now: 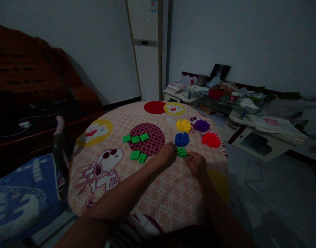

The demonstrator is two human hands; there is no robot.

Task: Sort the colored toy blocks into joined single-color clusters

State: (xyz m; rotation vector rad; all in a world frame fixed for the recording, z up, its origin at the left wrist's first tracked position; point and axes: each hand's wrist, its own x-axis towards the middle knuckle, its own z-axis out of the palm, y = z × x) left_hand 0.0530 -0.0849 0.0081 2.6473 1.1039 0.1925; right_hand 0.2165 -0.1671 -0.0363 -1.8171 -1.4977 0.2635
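Note:
On the round table, a small cluster of upright green plastic sticks (181,152) stands between my two hands. My left hand (169,153) is closed at its left side, with the fingertips against it. From the right, my right hand (196,163) pinches at the cluster's edge. Just behind it is a larger group of blue sticks (181,139). Farther back are yellow sticks (183,125) and purple sticks (201,125), with red sticks (211,140) to the right. Left of my hands, several green sticks lie flat in small sets, including a back set (135,139) and a front set (135,155).
A patterned tablecloth (158,193) covers the table. Left are a blue-covered chair (26,189) and a wooden bench (39,75). Behind on the right, a low cabinet (263,144) bears papers, a cup (233,96) and clutter. A tall white unit (147,69) stands in the corner.

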